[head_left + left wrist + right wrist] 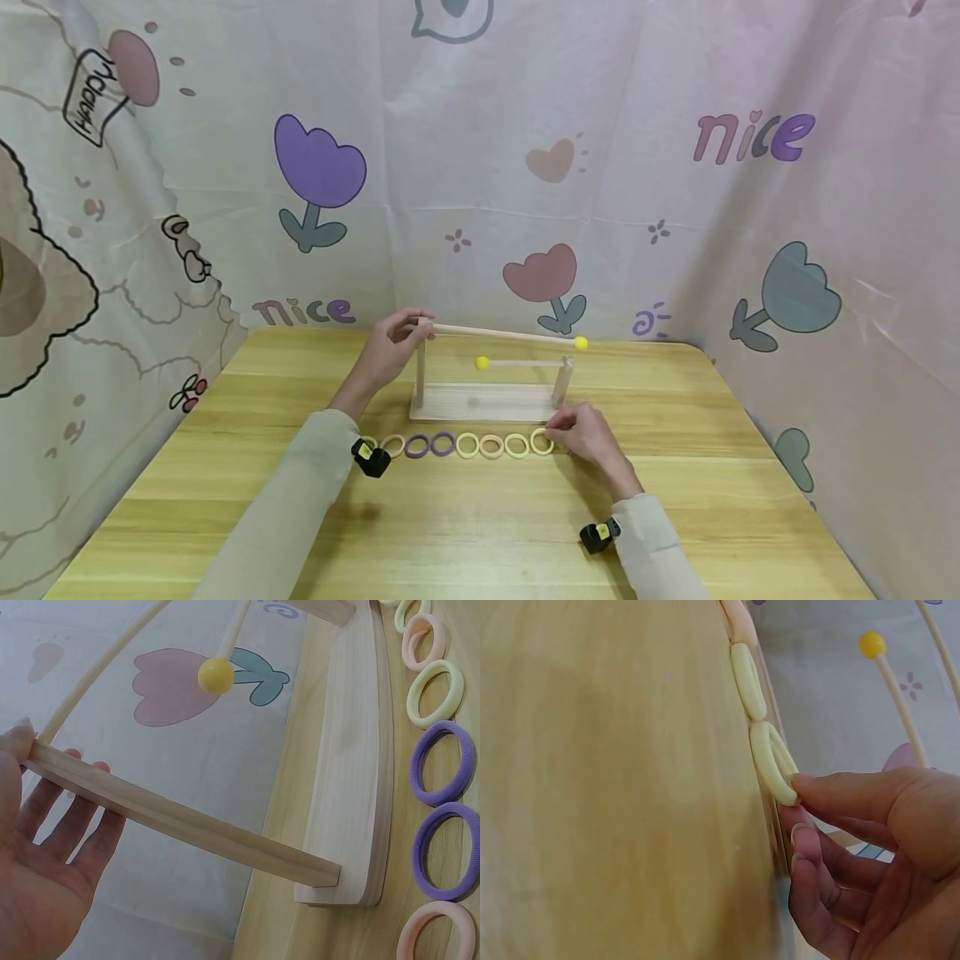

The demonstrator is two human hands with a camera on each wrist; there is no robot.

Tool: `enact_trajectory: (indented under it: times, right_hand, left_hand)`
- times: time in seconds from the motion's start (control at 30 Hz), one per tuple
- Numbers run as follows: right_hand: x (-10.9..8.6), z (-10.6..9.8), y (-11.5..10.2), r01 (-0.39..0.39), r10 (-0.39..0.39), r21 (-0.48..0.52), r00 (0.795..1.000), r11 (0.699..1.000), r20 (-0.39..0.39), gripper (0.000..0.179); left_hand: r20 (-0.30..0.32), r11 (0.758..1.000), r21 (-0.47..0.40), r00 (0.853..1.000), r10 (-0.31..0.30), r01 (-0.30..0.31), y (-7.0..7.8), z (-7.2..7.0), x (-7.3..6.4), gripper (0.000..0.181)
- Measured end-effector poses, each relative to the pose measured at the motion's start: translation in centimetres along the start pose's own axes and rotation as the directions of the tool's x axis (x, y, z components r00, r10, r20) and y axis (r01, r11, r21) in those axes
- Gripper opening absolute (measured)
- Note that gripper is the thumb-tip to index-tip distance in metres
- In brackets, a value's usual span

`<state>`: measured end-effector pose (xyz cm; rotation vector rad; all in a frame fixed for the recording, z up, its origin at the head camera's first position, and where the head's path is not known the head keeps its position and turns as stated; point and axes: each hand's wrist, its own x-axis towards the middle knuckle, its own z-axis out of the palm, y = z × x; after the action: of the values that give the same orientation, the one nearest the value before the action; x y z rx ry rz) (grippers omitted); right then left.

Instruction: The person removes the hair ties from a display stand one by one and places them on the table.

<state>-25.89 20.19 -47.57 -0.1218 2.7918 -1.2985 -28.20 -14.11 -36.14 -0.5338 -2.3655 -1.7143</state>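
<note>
A wooden stand [480, 404] has two uprights, each with a thin rod tipped by a yellow ball. At the top of its left upright [187, 817], my left hand [386, 352] holds the wood between the thumb and fingers. Low on the right, my right hand [588, 433] pinches the edge of a pale yellow hair tie [763, 761] between thumb and index finger. That hair tie is the right end of a row in front of the stand. Two purple hair ties [415, 765] and peach ones [409, 652] lie in the same row.
The stand and row rest on a wood-grain table [480, 517]. A printed cloth [465, 167] hangs behind and along the sides. The upper rod [502, 333] slopes down to the right, and the lower rod [525, 363] reaches left from the short right upright.
</note>
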Motion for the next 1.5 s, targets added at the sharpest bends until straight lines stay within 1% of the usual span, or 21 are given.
enact_trajectory:
  times: [0.17,0.4,0.5,0.8,1.03,1.23,1.37,1.4,1.43,1.5]
  right_hand:
    - [-0.1,0.1,0.0,-0.004,0.005,-0.026,1.0,1.0,0.014,0.009]
    - [0.1,0.3,0.0,-0.01,0.01,-0.054,1.0,0.999,0.0,0.008]
    - [0.2,0.3,0.1,-0.017,0.017,-0.057,1.0,0.998,-0.004,0.008]
    - [0.0,0.3,-0.1,-0.001,0.0,-0.052,1.0,0.999,-0.019,0.008]
    - [-0.1,0.5,-0.1,-0.011,0.01,-0.061,1.0,0.998,-0.021,0.008]
    - [-0.1,0.6,-0.1,-0.004,0.001,-0.082,0.999,0.997,-0.033,0.008]
    - [-0.1,0.2,0.0,0.008,-0.008,-0.048,1.0,0.999,-0.009,0.005]
    - [-0.1,0.0,0.0,0.003,-0.003,-0.031,1.0,1.0,-0.003,0.005]
    - [-0.2,-0.3,0.1,-0.001,0.001,-0.02,1.0,1.0,0.0,0.005]
    - [-0.2,-0.9,0.2,-0.013,0.013,0.018,1.0,1.0,0.006,0.007]
  left_hand:
    - [0.0,1.0,-0.009,1.0,-0.006,0.006,0.0,0.0,0.1,0.029]
    - [-0.009,1.0,-0.023,1.0,-0.007,0.007,-2.7,-0.1,1.4,0.029]
    - [-0.011,1.0,-0.021,1.0,-0.001,0.001,-3.1,-0.1,1.4,0.03]
    - [-0.012,1.0,-0.009,1.0,0.026,-0.026,-3.2,-0.1,1.4,0.029]
    - [-0.019,0.999,0.003,0.999,0.032,-0.032,-3.4,0.0,1.3,0.029]
    - [-0.018,0.999,0.003,0.999,0.032,-0.032,-3.3,-0.1,1.3,0.03]
    - [-0.02,0.999,-0.002,0.999,0.033,-0.033,-3.2,-0.1,1.2,0.029]
    - [-0.02,0.999,-0.007,0.999,0.035,-0.035,-3.2,0.0,1.2,0.029]
    - [-0.019,1.0,-0.01,0.999,0.028,-0.028,-2.7,0.0,1.0,0.029]
    - [-0.019,1.0,-0.011,0.999,0.027,-0.027,-2.7,0.0,1.0,0.03]
